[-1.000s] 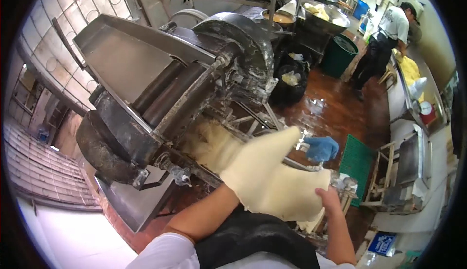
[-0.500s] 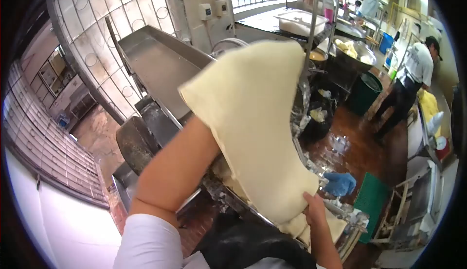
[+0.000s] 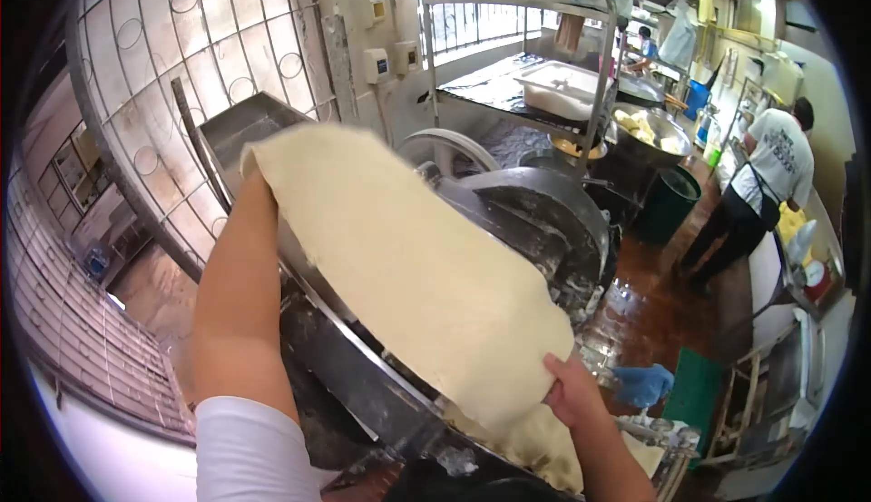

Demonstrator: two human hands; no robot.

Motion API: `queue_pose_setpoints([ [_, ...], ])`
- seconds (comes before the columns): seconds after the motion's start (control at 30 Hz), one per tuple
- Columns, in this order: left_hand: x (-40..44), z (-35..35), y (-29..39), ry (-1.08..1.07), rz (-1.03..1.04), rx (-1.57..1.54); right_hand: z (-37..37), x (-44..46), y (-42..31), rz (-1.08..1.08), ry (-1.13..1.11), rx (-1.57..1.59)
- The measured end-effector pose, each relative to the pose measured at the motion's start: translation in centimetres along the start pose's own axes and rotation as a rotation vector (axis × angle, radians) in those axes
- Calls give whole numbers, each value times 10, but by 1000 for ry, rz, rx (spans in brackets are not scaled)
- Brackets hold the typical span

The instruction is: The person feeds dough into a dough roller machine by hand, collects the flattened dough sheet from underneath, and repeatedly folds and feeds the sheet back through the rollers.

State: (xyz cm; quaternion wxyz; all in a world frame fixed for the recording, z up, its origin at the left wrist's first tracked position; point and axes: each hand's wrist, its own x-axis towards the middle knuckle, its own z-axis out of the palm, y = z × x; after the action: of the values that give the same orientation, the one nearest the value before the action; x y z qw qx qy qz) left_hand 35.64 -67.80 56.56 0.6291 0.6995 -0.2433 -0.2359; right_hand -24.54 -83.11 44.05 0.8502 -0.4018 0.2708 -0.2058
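A long, pale sheet of dough [image 3: 399, 266] stretches between my two arms, over the metal machine [image 3: 363, 366]. My left arm [image 3: 240, 293] reaches up to the sheet's far left end and holds it raised; the dough drapes over that hand and hides the fingers. At the near right corner, my right hand [image 3: 573, 393] pinches the edge, thumb on top. Below the sheet, more dough [image 3: 526, 443] lies on the front of the machine.
Behind the dough stand a dark curved machine housing [image 3: 544, 198], a wheel [image 3: 449, 148] and a metal tray [image 3: 249, 125]. A blue glove [image 3: 642, 384] and a green board [image 3: 694, 402] are at right. Another person [image 3: 771, 175] works at the right-hand counter.
My left arm has swung left and farther out, carrying the dough's far end with it. The sheet now lies stretched diagonally. My right hand keeps its corner.
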Motion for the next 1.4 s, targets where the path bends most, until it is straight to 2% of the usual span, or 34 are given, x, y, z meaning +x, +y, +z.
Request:
queue_pose_setpoints([
  [0.03, 21, -24, -34, 9, -66, 112, -3, 2, 5, 103, 54, -17],
  [0.1, 52, -66, -105, 3, -190, 290, -2, 4, 13, 109, 46, -13],
  [0.13, 37, -58, -95, 3, -203, 289, -1, 5, 16, 111, 35, -3],
  [0.2, -22, -18, -37, -36, -411, 276, -1, 11, 22, 123, 49, 2],
  [0.23, -25, -11, -28, 16, -345, 117, 0, 14, 24, 116, 53, 4],
  [0.27, -24, -15, -21, 21, -346, 119, 2, 16, 26, 119, 49, 5],
  [0.33, -24, -15, -5, 44, -374, -446, 2, 17, 30, 120, 62, 39],
  [0.47, -40, -15, 23, -5, -447, -346, -5, 16, 32, 130, 61, 47],
  [0.53, -26, -28, 13, -15, -138, 909, 1, 10, 22, 90, 50, 39],
  [0.57, -24, -31, 11, -13, -139, 908, 2, 4, 18, 90, 48, 37],
  [0.63, -24, -26, 11, 159, -102, 817, 4, -12, 5, 38, 103, 56],
  [0.67, -25, -26, 9, 160, -108, 815, 6, -22, -3, 43, 103, 53],
  [0.73, -23, -28, 2, 177, -10, 1312, 13, -41, -18, -83, 125, 45],
  [0.77, -22, -25, -4, 178, -13, 1313, 19, -45, -24, -99, 140, 57],
  [0.83, -23, 0, -18, 349, 175, 1638, 14, -42, -20, -93, 131, 15],
  [0.9, -45, 43, -1, 306, 496, 1545, -4, -37, -15, -87, 129, -22],
  [0.97, -26, 62, -4, -104, 463, 1266, -32, -29, -4, 112, 109, -250],
  [1.0, -28, 76, -5, -99, 457, 1266, -34, -26, 4, 116, 103, -253],
  [1.07, -30, 100, -3, -188, 368, 1295, -38, -20, 15, 1, 282, -424],
  [1.17, -19, 107, -15, -101, 337, 1412, -56, -26, 25, 41, 317, -396],
  [1.4, -32, 121, -7, -96, 278, 1422, -81, -43, 54, 150, 361, -355],
])
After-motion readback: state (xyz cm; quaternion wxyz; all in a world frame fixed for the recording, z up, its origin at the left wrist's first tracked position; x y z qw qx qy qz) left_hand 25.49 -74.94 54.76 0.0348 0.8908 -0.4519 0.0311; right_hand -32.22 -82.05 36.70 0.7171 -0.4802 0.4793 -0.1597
